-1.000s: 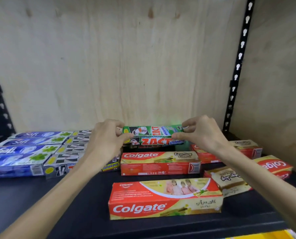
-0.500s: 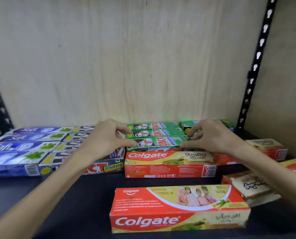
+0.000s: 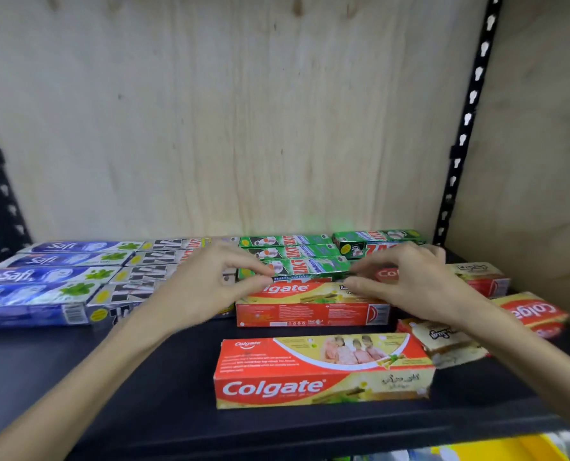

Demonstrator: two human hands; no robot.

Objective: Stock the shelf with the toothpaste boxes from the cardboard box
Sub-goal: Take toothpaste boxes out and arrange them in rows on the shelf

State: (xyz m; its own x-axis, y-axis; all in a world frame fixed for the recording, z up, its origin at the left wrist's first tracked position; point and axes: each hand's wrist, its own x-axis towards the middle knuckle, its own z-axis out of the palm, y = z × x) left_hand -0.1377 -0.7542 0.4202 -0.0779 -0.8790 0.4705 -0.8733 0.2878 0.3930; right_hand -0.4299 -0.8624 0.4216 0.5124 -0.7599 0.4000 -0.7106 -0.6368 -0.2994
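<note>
Both hands have come a little nearer the camera since half a second ago, while the green box they had been setting down lies in its row. From the head view, the left hand (image 3: 207, 287) has its thumb and forefinger curled toward the left end of the front green Zact box (image 3: 305, 267), and whether they pinch it or only touch it is hard to tell through the blur. The right hand (image 3: 406, 284) mirrors it at the box's right end, fingers curled, thumb low near the Colgate box behind (image 3: 310, 304). That green box lies flat on the black shelf (image 3: 144, 387), foremost of three green boxes in a row, with another green Zact box (image 3: 376, 239) to the right by the back wall. Just in front of the green row the long red Colgate box lies flat, touching it or nearly so. A second Colgate box (image 3: 323, 371) lies nearer the shelf edge, apart from the first. To the right are more red and cream Colgate boxes (image 3: 529, 311), some askew. On the left stand the blue Safi boxes (image 3: 37, 284) and, beside them, black and white Zact boxes (image 3: 150, 271). A plywood back panel (image 3: 227, 111) rises behind, with a black slotted upright (image 3: 466, 128) at the right.
</note>
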